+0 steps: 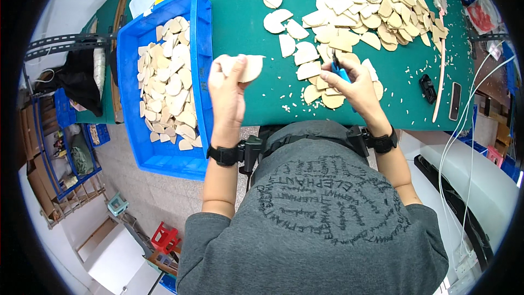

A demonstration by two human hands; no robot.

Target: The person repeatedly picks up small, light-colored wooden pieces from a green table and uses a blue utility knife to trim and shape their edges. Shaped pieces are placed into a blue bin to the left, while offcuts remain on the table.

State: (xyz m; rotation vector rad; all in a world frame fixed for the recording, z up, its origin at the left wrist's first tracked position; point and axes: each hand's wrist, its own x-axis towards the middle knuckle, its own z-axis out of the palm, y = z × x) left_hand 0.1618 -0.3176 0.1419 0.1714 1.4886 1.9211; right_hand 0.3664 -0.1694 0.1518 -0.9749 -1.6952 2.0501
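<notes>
**Pinching a pale piece [252,69] on the left, grasping a blue-handled tool [343,75] on the right**

Looking down first past a grey T-shirt [327,262] and black wrist straps [385,141]. Closed on the pale piece with the left grip [227,84] — pressing thumb against fingers, raising the piece at the fingertips, jutting its rounded part out rightward past the thumb. Closed on the blue-handled tool with the right grip [355,84], cradling the handles within curled fingers and pointing the dark tip away from the body, well apart from the pale piece. Cannot tell whether open or shut at that tip — too small. Strewn under and around the right grip: loose pieces [313,94] and crumbs [295,108] on a green surface [248,30]. Set just left of the left grip: a blue bin [203,27], loaded with similar pieces [173,84]. Spread farthest across the surface: a broad heap [376,8], left of a long stick [436,102].
</notes>
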